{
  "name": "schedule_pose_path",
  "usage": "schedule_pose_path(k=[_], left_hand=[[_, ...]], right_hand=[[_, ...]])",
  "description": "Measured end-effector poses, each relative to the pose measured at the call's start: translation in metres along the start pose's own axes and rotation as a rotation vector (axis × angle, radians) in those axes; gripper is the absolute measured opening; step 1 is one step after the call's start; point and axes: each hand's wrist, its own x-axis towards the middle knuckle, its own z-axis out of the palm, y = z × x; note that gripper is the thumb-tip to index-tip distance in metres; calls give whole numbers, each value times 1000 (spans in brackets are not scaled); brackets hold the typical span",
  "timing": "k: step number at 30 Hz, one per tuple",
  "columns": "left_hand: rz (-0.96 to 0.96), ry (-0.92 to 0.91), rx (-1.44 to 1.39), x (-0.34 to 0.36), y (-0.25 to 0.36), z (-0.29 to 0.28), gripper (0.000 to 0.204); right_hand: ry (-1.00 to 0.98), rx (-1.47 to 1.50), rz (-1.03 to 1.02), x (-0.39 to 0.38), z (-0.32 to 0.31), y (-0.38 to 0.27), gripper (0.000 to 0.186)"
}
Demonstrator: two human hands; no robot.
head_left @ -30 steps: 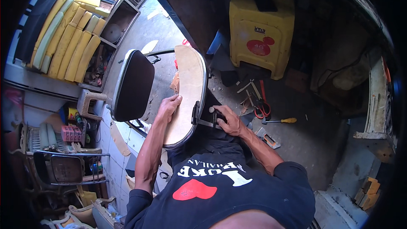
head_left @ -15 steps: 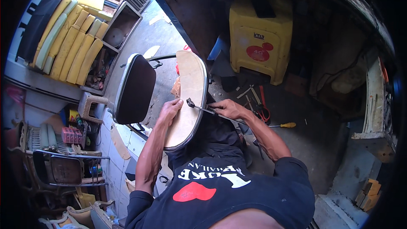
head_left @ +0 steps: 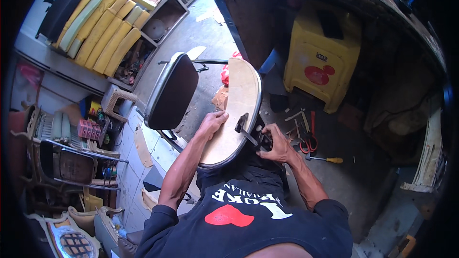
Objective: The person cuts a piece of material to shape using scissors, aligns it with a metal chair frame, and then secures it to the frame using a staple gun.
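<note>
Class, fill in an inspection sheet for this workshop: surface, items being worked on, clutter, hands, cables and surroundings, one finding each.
Surface: grey concrete floor on the right, white floor tiles on the left.
Work items: curved plywood panel beside a dark chair backrest; bar clamp reaching over the panel's outer edge, tightness unclear.
Clutter: red-handled scissors and a yellow-handled tool on the floor, near scattered strips.
Hands: left hand holds the panel's inner edge; right hand grips the clamp.
Cables: none clearly seen.
Surroundings: yellow plastic stool ahead to the right; stacked yellow foam pads at upper left.
</note>
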Motion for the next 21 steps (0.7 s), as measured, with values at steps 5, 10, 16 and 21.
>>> schedule_pose_path(k=[5, 10, 16, 21], left_hand=[[45, -70, -113, 15, -18, -2, 40], [50, -90, -122, 15, -12, 2, 39], [61, -87, -91, 16, -15, -1, 39], [48, -76, -27, 18, -17, -2, 38]], right_hand=[[70, -239, -20, -5, 12, -12, 40], [267, -440, -63, -1, 13, -26, 34], [294, -198, 69, -4, 11, -36, 29], [450, -370, -78, 5, 16, -7, 22]])
